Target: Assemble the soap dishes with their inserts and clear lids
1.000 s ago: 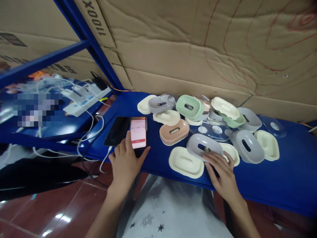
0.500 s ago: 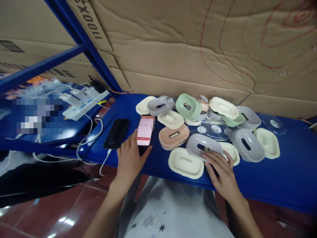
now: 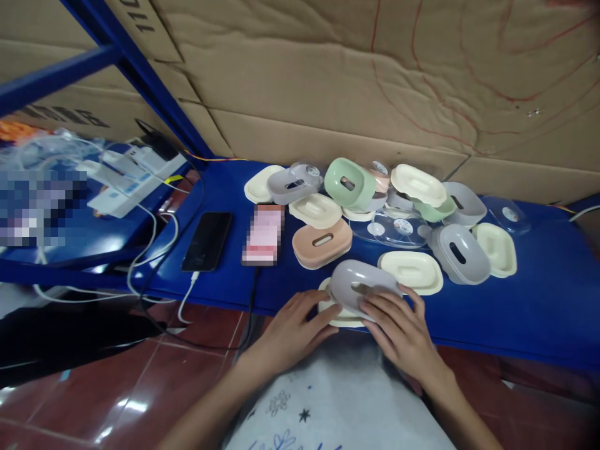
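A grey soap dish (image 3: 344,278) with an oval slot is tilted over a cream oval tray (image 3: 349,320) at the table's front edge. My right hand (image 3: 400,325) is closed on the dish's right side, fingers over the rim and near the slot. At the left edge of the cream tray, my left hand (image 3: 304,322) has its fingers apart, the tips by the tray and the grey dish. Another cream tray (image 3: 411,273) lies flat just behind my right hand. To the left stands a peach soap dish (image 3: 322,242).
Behind are a green soap dish (image 3: 349,184), several grey and cream pieces, and clear covers (image 3: 391,229). A grey dish (image 3: 462,253) stands right. Two phones, one dark (image 3: 207,242) and one lit (image 3: 263,234), lie left with cables. A power strip (image 3: 135,184) sits farther left; cardboard (image 3: 300,81) backs the table.
My left hand has left the lit phone and come right to the cream tray. The grey dish has moved left in my right hand, now over that tray, uncovering the other cream tray.
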A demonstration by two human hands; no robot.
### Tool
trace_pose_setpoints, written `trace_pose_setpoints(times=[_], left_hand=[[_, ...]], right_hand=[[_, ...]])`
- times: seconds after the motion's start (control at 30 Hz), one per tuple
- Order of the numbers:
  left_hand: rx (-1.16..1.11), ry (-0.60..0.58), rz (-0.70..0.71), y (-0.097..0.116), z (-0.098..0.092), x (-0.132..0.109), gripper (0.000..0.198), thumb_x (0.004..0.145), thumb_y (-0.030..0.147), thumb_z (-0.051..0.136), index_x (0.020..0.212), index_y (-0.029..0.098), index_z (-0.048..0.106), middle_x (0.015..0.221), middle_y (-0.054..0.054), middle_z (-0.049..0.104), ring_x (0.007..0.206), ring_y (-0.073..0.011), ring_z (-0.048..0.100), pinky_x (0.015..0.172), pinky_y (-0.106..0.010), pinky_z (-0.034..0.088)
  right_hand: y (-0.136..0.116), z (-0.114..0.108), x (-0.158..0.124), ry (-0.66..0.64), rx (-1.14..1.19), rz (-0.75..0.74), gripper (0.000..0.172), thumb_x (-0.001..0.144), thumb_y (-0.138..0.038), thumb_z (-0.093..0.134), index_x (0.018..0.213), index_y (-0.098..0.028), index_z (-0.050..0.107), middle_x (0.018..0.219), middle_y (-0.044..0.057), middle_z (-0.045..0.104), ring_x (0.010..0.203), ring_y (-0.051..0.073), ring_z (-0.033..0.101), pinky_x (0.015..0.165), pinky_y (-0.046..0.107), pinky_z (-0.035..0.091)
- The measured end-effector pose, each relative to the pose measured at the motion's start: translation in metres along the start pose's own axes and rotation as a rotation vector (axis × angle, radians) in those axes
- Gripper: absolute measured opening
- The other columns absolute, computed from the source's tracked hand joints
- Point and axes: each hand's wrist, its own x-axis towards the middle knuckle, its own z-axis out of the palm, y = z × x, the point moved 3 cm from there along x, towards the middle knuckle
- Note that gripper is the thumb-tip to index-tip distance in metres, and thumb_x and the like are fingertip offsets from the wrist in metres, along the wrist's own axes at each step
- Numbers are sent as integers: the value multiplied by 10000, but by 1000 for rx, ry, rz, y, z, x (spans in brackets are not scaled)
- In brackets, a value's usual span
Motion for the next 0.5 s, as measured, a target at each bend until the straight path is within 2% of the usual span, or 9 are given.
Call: trace_pose_setpoints(times=[0.1,0.23,0.37,0.5], left_hand=[[6,108,-13,-3,-6,-8,302,1048,328,671,1334,234,650,1305,-145,659,1153,-278,688,902,-430,652],[24,31,18,-9,-10,-6,360,1016,224,709,1369,227,640,1504,-148,586,1405,-325,557,1102,-498,581],[-3,-1,46,-12,-12,-2,270,1016,165,687,1281,209,660,1430,-97,668,1400,-300,553,1110,-472,568],[-32,-9,20,-14,-13,-1,246,1021,258,705,1261,239,659,1394,-82,684,1355,-295,579,1071,-485,570]], right_hand=[[-11,4,5,-18,40,-23,366,1044,-154,622,1392,-260,660,1265,31,792,1216,206,700,1303,513,257],[-15,8,11,-59,34,-74,337,1068,-146,569,1377,-241,667,1313,29,776,1254,185,686,1315,486,270],[-15,13,13,-125,-9,-98,279,1084,-220,585,1346,-241,681,1346,21,760,1321,188,654,1325,488,269],[-11,15,10,-142,-18,-116,303,1079,-237,596,1374,-239,666,1401,33,733,1380,201,621,1296,508,342]])
